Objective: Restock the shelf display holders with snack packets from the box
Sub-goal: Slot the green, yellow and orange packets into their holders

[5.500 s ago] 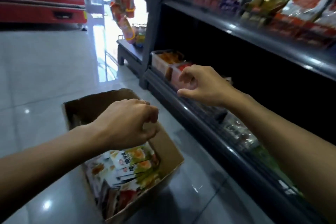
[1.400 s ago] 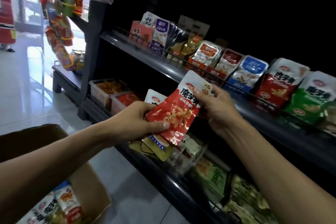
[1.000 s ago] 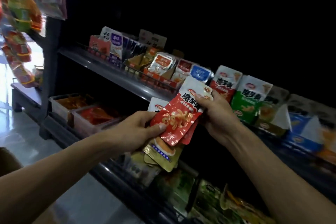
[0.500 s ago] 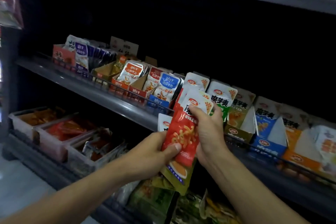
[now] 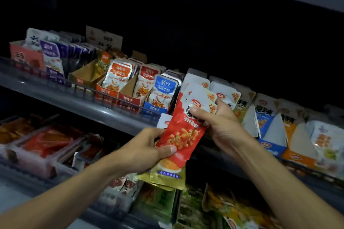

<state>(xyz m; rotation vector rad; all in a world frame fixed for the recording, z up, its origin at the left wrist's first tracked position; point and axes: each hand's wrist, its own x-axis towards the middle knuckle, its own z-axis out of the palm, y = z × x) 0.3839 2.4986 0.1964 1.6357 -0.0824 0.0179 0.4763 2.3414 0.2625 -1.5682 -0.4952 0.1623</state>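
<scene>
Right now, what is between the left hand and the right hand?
In the head view, a red snack packet spans between the left hand and right hand; both grip it.

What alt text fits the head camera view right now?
Two hands hold a fan of snack packets at a dark shop shelf: the right hand pinches the top of a red packet, the left hand grips the rest.

A fanned stack of snack packets (image 5: pixel 181 135), red one foremost, was held upright just before the shelf display holders (image 5: pixel 128 98).
</scene>
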